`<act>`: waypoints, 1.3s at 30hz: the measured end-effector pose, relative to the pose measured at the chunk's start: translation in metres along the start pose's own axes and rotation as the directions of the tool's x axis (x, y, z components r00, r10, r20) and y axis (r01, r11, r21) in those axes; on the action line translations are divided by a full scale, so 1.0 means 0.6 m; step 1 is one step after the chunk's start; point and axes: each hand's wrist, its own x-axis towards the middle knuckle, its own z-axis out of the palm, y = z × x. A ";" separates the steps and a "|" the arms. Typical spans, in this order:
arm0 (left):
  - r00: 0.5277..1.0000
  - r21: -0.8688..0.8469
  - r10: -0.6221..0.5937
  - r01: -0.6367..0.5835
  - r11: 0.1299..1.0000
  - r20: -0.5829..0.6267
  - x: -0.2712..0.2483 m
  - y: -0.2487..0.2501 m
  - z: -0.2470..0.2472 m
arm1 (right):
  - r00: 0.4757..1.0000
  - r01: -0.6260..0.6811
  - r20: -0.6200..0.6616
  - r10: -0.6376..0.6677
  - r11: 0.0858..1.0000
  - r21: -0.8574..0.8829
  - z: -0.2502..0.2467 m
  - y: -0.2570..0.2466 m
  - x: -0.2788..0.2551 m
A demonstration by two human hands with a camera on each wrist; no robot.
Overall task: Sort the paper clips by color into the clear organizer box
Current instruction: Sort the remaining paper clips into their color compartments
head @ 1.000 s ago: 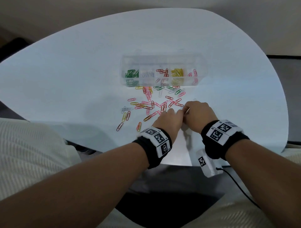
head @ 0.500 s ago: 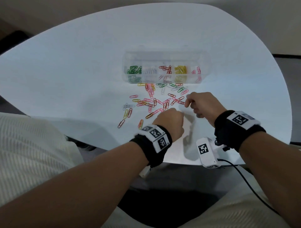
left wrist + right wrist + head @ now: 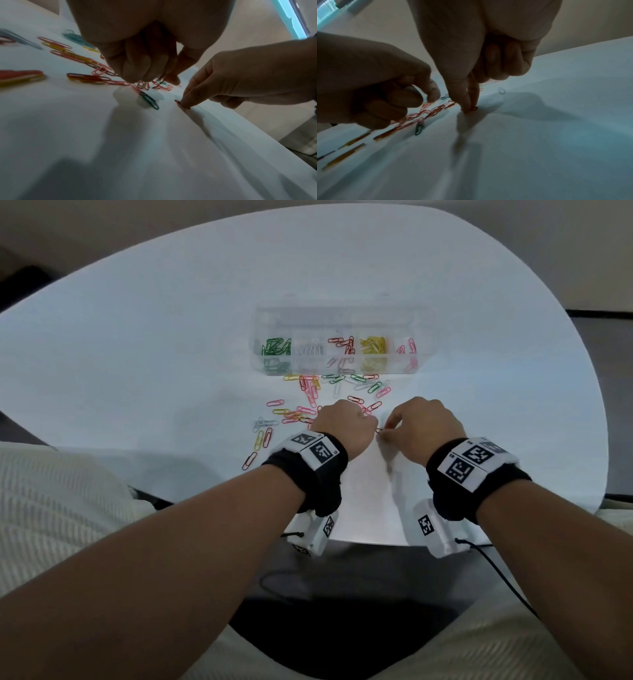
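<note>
The clear organizer box (image 3: 342, 314) stands at the table's middle, its compartments holding green, silver, red, yellow and pink clips. Loose paper clips (image 3: 306, 407) lie scattered in front of it. My right hand (image 3: 385, 433) pinches a red clip (image 3: 474, 108) against the table with thumb and forefinger, the other fingers curled. My left hand (image 3: 371, 422) hovers curled over the pile's near right edge, just left of the right hand. Thin dark clips (image 3: 164, 75) hang between its thumb and fingers. A green clip (image 3: 149, 100) lies on the table under it.
The white table (image 3: 171, 337) has a near edge just behind my wrists. More clips (image 3: 260, 440) lie to the left of my left hand. A silver clip (image 3: 501, 90) lies alone beyond my right hand.
The hands, joined a second ago, parted as the right hand swung out. Now the left has moved forward over the pile and the right fingertips have come down on a red clip.
</note>
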 end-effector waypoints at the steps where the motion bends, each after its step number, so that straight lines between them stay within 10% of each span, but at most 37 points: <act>1: 1.000 -0.036 -0.001 0.000 0.999 -0.022 0.001 0.001 0.001 | 1.000 -0.002 0.007 0.002 1.000 -0.024 0.001 -0.002 -0.002; 7: 0.995 -0.039 0.061 -0.064 0.997 -0.075 0.009 -0.008 -0.002 | 0.998 -0.008 0.055 0.010 0.999 -0.044 0.006 -0.008 -0.001; 13: 0.981 0.347 0.148 -0.184 0.920 0.128 0.000 -0.032 -0.010 | 0.993 -0.004 0.120 0.015 0.996 -0.089 0.018 -0.006 0.000; 17: 0.954 0.450 0.189 -0.277 0.849 0.232 -0.008 -0.039 -0.013 | 0.989 -0.002 0.146 -0.032 0.974 0.229 0.013 0.001 0.001; 21: 0.942 0.393 0.215 -0.306 0.867 0.259 0.000 -0.042 -0.019 | 0.967 -0.225 0.250 0.043 0.600 0.768 -0.002 0.007 -0.003; 25: 0.943 0.302 0.234 -0.301 0.905 0.238 0.003 -0.049 -0.026 | 0.972 -0.228 0.233 0.040 0.428 0.875 -0.012 0.005 0.001; 32: 0.982 0.255 0.181 -0.189 0.948 0.053 0.012 -0.050 -0.047 | 1.000 0.013 -0.025 0.001 0.823 0.567 0.001 0.006 0.026; 39: 0.980 0.443 0.162 -0.197 0.875 0.115 0.001 -0.058 -0.041 | 0.990 0.110 -0.112 -0.084 0.962 0.252 0.021 0.019 0.039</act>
